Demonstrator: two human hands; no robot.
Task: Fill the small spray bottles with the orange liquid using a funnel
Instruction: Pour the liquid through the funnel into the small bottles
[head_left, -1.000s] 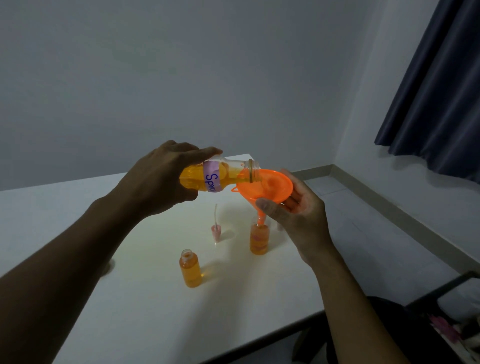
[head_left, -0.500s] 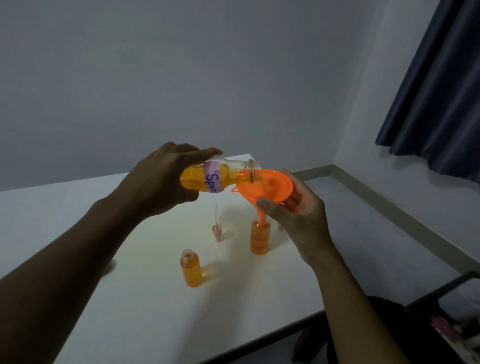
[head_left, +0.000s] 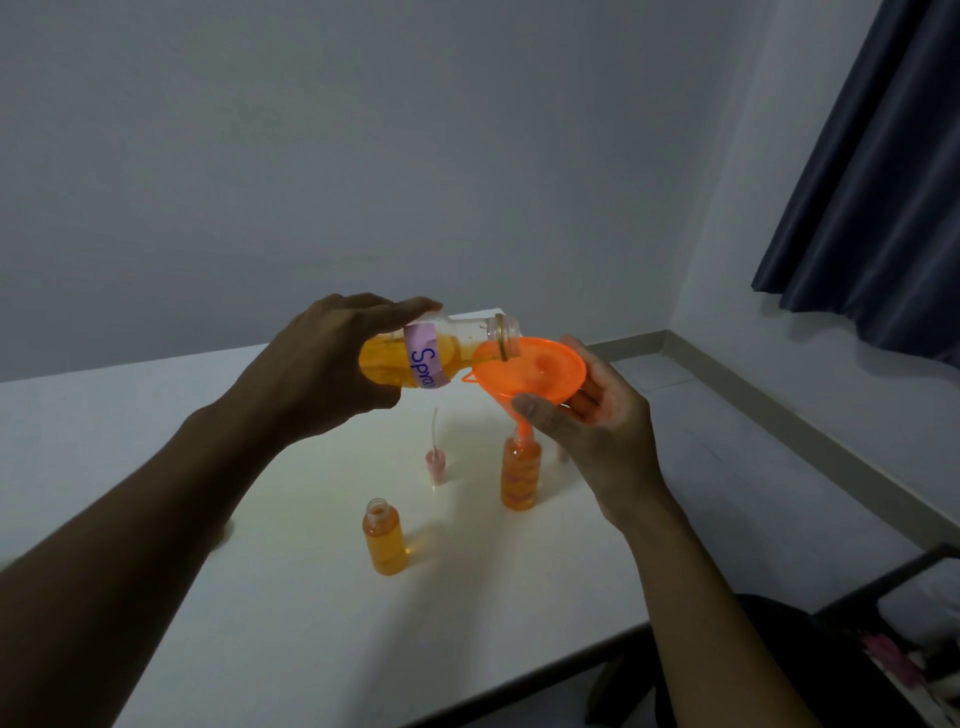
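My left hand (head_left: 332, 364) grips a clear bottle of orange liquid (head_left: 441, 353) with a pink label, tipped almost flat, its open mouth over the rim of an orange funnel (head_left: 530, 371). My right hand (head_left: 587, 431) holds the funnel by its bowl. The funnel's spout sits in the neck of a small bottle (head_left: 520, 478) standing on the white table (head_left: 260, 597); it is nearly full of orange liquid. A second small open bottle (head_left: 385, 538), full of orange liquid, stands nearer to me on the left.
A pink spray cap with its thin dip tube pointing up (head_left: 435, 462) stands on the table behind the two small bottles. The table's right and near edges drop to a tiled floor (head_left: 753, 467). A dark curtain (head_left: 883, 182) hangs at the right.
Both hands hold the same pose while the pour goes on. The level in the small bottle under the funnel has risen slightly.
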